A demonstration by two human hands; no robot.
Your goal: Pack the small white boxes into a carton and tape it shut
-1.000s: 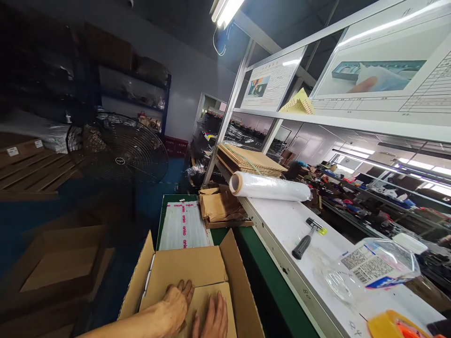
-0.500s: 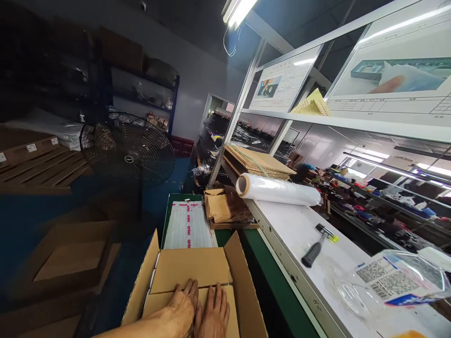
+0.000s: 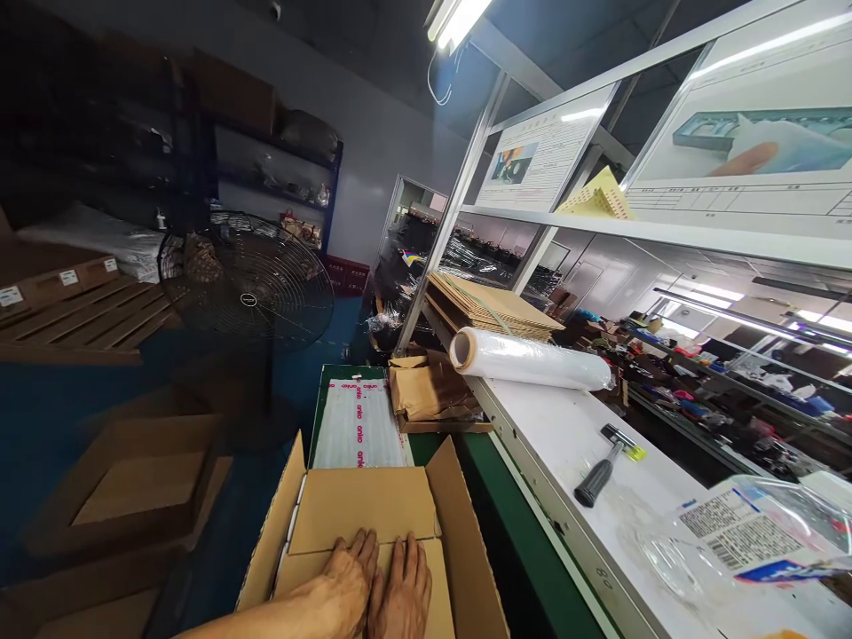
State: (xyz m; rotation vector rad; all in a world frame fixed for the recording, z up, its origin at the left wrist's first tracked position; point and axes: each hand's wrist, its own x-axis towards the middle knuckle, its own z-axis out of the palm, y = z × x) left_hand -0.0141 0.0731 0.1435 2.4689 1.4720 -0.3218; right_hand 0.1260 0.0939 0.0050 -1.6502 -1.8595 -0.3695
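My left hand [image 3: 344,581] lies palm down on the inner cardboard flaps of an open carton [image 3: 366,499]. Beside it, my right hand [image 3: 403,587] rests flat on the same flaps with its fingers stretched forward. The two hands sit close together, near the seam where the flaps meet, and neither grips anything. Both side flaps of the carton stand up, the left one [image 3: 274,524] and the right one [image 3: 464,524]. What lies beneath the inner flaps is hidden.
Past the carton lie a taped white package [image 3: 343,422] and a tray of brown paper [image 3: 426,390]. The white bench to the right bears a plastic film roll [image 3: 532,359], a hammer [image 3: 603,470] and a clear bottle [image 3: 752,532]. A fan [image 3: 249,288] stands left.
The view has shifted very slightly, so the surroundings sit a little further right. Both hands remain flat on the carton's flaps, with no clear movement.
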